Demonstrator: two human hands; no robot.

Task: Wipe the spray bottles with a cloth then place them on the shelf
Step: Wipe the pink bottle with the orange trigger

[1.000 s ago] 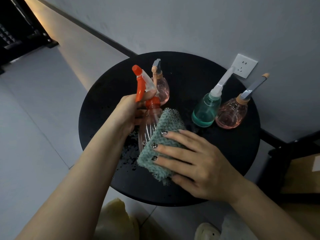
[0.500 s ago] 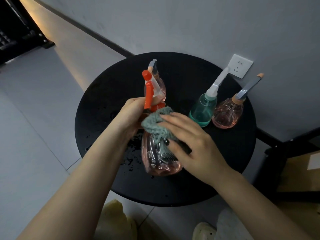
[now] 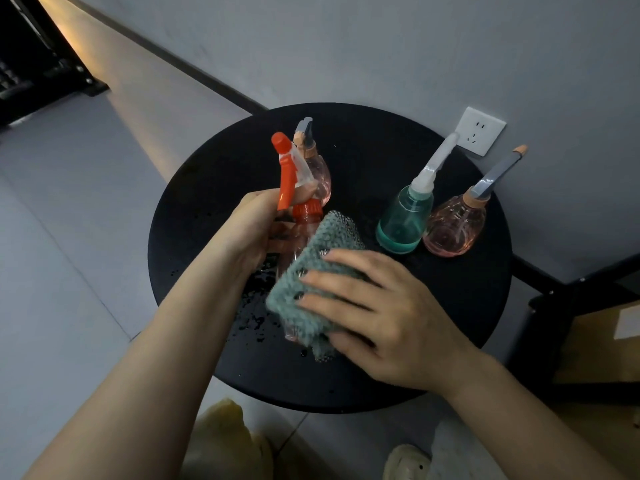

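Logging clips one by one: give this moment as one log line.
step: wiping | left hand: holds orange-trigger bottle | right hand: presses cloth on it | table: three bottles wait

You hold a clear pink spray bottle with an orange trigger [image 3: 298, 216] tilted above the desk's [image 3: 450, 341] near-left part, a green knitted cloth [image 3: 311, 271] wrapped on its body, while another pink bottle [image 3: 317, 178] stands at the far edge and a teal bottle [image 3: 403, 223] touches a pink bottle with a grey nozzle [image 3: 455, 225] at the right edge.
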